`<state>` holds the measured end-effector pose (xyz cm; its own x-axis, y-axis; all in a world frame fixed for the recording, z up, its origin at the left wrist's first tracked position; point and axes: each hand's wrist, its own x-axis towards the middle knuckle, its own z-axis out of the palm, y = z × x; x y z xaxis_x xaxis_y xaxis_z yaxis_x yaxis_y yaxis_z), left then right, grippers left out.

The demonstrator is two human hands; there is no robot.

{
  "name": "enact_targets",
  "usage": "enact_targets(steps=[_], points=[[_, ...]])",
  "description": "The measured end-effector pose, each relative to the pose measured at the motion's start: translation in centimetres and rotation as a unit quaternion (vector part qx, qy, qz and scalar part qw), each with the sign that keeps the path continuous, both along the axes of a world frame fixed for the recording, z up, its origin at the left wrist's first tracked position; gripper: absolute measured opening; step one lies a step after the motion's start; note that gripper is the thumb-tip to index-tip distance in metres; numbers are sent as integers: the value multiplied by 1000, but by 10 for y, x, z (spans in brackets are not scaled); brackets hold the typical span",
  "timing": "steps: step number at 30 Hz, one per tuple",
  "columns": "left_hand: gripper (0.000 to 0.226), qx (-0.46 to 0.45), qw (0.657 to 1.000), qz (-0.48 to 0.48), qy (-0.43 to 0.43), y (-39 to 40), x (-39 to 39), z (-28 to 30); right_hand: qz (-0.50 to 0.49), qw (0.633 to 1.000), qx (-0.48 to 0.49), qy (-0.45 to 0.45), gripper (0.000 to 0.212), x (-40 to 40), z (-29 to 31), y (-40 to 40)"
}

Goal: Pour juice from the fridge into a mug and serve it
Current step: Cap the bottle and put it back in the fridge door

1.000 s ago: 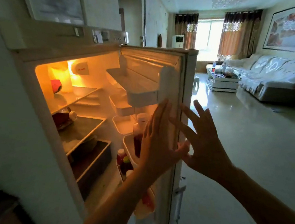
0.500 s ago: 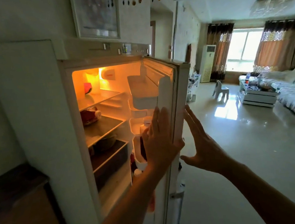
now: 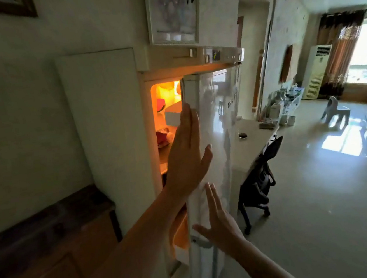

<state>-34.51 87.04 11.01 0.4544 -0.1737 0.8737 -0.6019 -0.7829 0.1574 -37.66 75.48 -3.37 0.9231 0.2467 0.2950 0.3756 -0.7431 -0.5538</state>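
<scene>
Both hands are flat and spread, holding nothing: the left hand lies along the free edge of the fridge door, fingers pointing to 12 o'clock, and the right hand sits lower, at about 5 o'clock from it, palm toward the door's outer face, though contact there is hard to make out. Only a narrow lit gap shows into the fridge at 9 o'clock of the door, with a red item on a shelf; no juice bottle or mug can be picked out from here, so where the juice stands cannot be told. The step looks like moving the door, whether shut or wider is unclear from this alone. If closing, press evenly with both palms on the outer face and slip the left fingers off the edge before it meets the seal, or they get pinched. If opening, curl those fingers round the edge and pull steadily, minding the black chair at 3 o'clock
</scene>
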Motion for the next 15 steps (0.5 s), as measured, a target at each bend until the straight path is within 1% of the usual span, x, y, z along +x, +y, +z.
enact_targets(steps=[2,3,5,7,9,11,15], points=[[73,36,998,51,-2,20,8,-1,-16,999,37,-12,110,8,-7,26],[72,59,994,93,-14,31,12,-1,-29,998,50,-25,109,12,-10,37],[69,103,975,187,-61,51,22,-2,-55,996,54,-51,107,21,-14,53],[69,125,955,252,-98,68,32,-4,-66,994,53,-64,110,29,-15,67],[73,136,945,272,-119,84,45,-6,-61,994,61,-70,110,36,-13,77],[75,142,939,280,-141,95,55,-7,-55,993,72,-74,105,41,-10,87],[72,150,919,317,-180,109,68,-10,-56,990,93,-86,97,53,-3,101]])
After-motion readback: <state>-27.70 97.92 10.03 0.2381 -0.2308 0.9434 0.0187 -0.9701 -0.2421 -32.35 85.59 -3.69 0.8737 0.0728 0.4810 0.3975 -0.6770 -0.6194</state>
